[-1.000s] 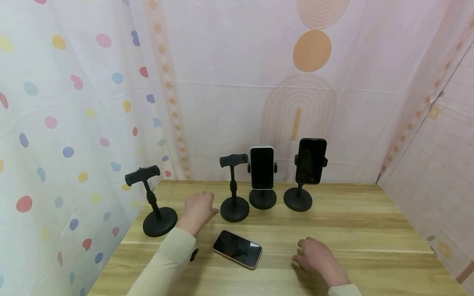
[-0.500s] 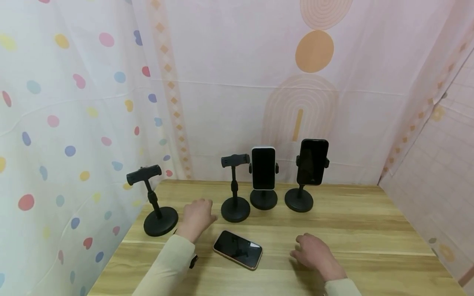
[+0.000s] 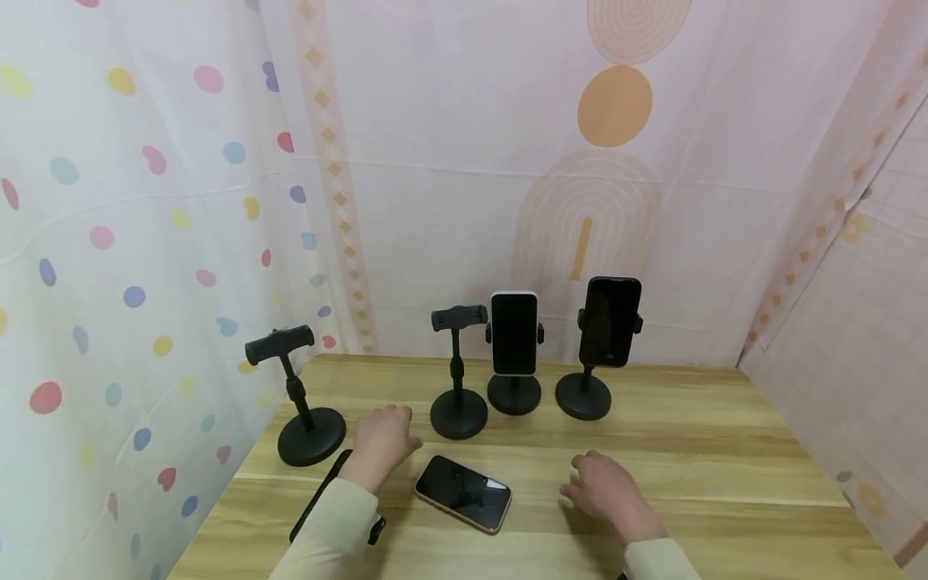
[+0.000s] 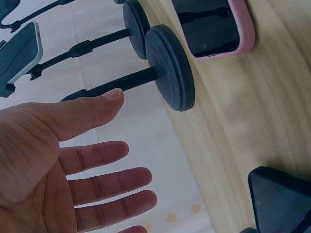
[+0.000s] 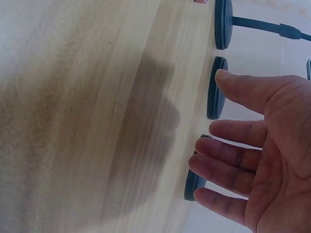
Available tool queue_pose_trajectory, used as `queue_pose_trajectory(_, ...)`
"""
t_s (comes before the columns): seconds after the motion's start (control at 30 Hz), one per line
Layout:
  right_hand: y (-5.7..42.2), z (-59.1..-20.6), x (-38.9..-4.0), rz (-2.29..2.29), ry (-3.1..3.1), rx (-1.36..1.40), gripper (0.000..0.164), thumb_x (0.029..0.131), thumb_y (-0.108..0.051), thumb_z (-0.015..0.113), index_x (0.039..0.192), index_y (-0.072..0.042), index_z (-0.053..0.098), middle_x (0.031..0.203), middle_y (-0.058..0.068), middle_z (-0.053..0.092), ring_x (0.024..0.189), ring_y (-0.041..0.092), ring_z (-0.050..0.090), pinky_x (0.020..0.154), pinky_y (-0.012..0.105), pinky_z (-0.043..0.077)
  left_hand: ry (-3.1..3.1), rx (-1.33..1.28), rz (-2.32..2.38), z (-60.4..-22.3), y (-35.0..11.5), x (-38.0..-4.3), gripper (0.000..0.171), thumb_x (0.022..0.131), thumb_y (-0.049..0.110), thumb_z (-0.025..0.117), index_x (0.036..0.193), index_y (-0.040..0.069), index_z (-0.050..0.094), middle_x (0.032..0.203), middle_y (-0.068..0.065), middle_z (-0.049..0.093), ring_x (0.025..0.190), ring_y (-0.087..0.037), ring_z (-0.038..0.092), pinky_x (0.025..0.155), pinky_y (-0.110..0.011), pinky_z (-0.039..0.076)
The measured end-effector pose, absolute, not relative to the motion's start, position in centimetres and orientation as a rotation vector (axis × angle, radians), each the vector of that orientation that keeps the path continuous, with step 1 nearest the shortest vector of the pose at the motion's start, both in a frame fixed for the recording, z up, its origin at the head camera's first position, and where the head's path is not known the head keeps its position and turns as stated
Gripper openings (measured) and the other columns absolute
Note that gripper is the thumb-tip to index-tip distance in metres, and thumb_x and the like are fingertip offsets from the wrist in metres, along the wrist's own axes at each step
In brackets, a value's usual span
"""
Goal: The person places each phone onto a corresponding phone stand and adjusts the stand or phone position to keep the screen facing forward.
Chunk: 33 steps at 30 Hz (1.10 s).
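Note:
My left hand (image 3: 380,445) hovers over the table between two black phone stands, the left one (image 3: 310,437) and the middle one (image 3: 458,415); both have bare clamps. Its fingers are relaxed and hold nothing, as the left wrist view shows. A phone in a pink case (image 3: 464,493) lies face up just right of that hand. Partly hidden under the left forearm is a dark phone (image 4: 282,201) on the wood. My right hand (image 3: 605,490) is over the right part of the table, fingers loosely spread, holding nothing.
Toward the back, a white-framed phone (image 3: 515,334) and a black phone (image 3: 611,322) sit upright in two more stands. Patterned curtains (image 3: 435,161) hang behind and beside the wooden table (image 3: 710,483).
My left hand has drawn back toward me, and the dark phone's edge has come into view beside its sleeve. My right hand has shifted slightly left. The stands and pink-cased phone stay put.

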State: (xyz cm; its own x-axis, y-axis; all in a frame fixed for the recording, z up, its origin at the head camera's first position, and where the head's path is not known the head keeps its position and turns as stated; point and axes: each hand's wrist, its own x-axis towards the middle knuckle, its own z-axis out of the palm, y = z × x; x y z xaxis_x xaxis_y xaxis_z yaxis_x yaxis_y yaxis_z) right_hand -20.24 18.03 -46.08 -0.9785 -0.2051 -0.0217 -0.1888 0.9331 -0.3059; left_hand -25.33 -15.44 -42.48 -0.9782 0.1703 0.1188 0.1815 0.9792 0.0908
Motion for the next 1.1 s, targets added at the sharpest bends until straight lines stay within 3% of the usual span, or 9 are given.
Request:
queue_pose_trajectory(0.3,17.6,-46.6,-20.3,-0.447,3.061,-0.374,0.044,0.086,-0.027,0.077,0.113,0.006,0.065,0.115,0.029,0.062,0.105,0.044,0.06,0.092,0.055,0.047,-3.011,-0.244,-0.171,-43.5,-15.8,-24.7,0.039,0.079,0.034,0.084,0.101,0.004,0.071,0.091,-0.012,0.068,0.074,-0.029,0.065,0.061,-0.046,0.053)
queue_pose_trajectory(1.1,14.4,-46.3,-21.2,-0.418,3.082,-0.498,0.04,0.084,-0.028,0.079,0.106,0.004,0.068,0.099,0.018,0.062,0.092,0.035,0.062,0.08,0.049,0.052,-3.011,-0.236,-0.172,-44.3,-16.3,-24.0,0.035,0.077,0.031,0.085,0.094,0.005,0.07,0.084,-0.011,0.065,0.072,-0.029,0.064,0.059,-0.045,0.052)
